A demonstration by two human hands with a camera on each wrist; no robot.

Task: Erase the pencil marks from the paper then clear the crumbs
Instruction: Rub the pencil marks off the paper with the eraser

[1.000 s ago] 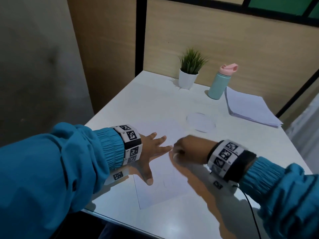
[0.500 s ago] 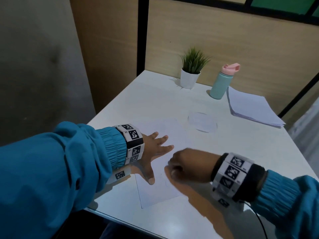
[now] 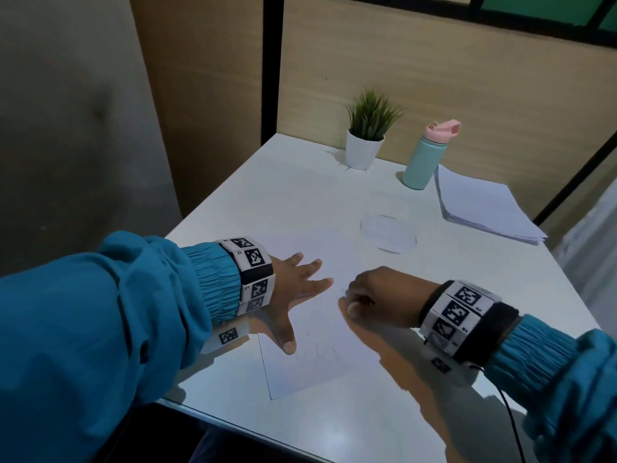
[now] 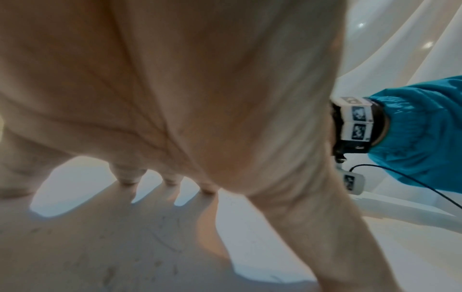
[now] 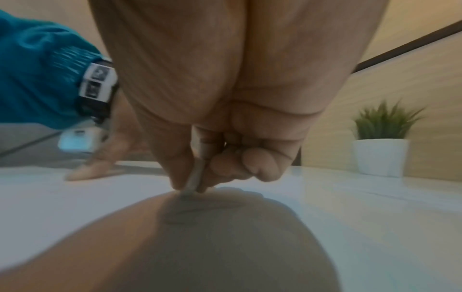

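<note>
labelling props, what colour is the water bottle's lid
Pink, on a mint-green water bottle; the head view shows it best.

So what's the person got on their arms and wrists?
Teal sleeves with gathered cuffs cover both arms. Behind the left hand and right hand, each wrist has a black band carrying white blocks printed with black square codes. A thin black cable trails from the right one.

teal gathered-cuff sleeves (image 3: 110,305), white marker-tagged wristbands (image 3: 253,275) on black straps, a thin black cable (image 3: 510,426).

Hands (image 3: 297,289) on paper (image 3: 310,369) — eraser (image 5: 196,173), seemingly.
</note>
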